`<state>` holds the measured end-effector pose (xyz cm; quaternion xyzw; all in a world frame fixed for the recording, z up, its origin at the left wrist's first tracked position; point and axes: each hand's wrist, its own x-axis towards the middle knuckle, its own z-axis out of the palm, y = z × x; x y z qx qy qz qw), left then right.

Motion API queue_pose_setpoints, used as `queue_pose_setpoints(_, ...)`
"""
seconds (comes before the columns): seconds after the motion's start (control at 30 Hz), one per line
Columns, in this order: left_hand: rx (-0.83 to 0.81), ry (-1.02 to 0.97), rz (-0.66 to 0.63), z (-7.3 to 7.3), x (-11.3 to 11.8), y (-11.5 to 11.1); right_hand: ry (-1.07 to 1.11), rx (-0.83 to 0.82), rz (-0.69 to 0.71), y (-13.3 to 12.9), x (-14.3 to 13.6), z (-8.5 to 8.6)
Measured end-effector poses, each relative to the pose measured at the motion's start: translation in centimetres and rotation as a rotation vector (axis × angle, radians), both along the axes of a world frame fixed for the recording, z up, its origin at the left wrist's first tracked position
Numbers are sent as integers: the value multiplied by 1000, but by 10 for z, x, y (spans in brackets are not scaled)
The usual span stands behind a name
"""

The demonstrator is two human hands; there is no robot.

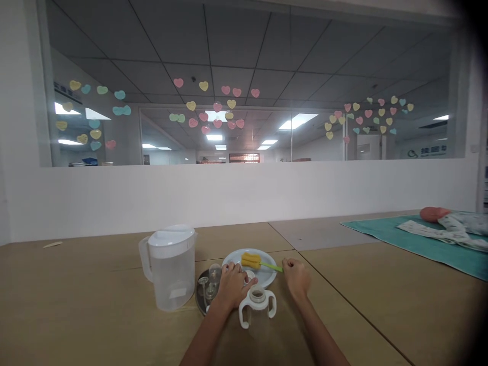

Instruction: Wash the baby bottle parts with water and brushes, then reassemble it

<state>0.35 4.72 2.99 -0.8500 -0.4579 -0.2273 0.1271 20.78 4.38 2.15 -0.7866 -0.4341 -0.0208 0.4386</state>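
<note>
My right hand (297, 277) is closed around the green handle of a bottle brush (250, 261). The brush's yellow sponge head is over a pale plate (270, 280). At the plate's near left side, my left hand (233, 285) has curled fingers, with thumb and forefinger around a small white round piece (249, 275), partly hidden. Just in front of that hand, a clear baby bottle (257, 305) with two white side handles stands upright without a top. Left of the hand, a dark round dish (199, 294) holds a clear dome cap (214, 273) and a straw part (204, 287).
A lidded translucent pitcher (172, 269) stands left of the dish. On the far right, a teal cloth (385, 236) carries patterned baby clothes (442, 231) and a reddish round object (433, 214). A white wall with a window borders the table (95, 305) at the back.
</note>
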Motion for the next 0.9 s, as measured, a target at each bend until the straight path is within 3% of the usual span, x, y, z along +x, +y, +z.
queue_pose_setpoints(0.3,-66,26,-44,7,-1,-8,54,17,8,3,3,-4)
queue_pose_setpoints(0.43,-47,-45,-59,3,-1,-9,64,39,20,4,3,-4)
queue_pose_setpoints(0.6,3,-249,-48,-9,0,-12,131,52,34,4,5,-5)
queue_pose_setpoints(0.73,54,-545,16,-18,-8,-12,259,99,78,9,9,-9)
queue_pose_setpoints(0.9,23,-783,-84,-18,-16,-14,252,198,184,13,5,-15)
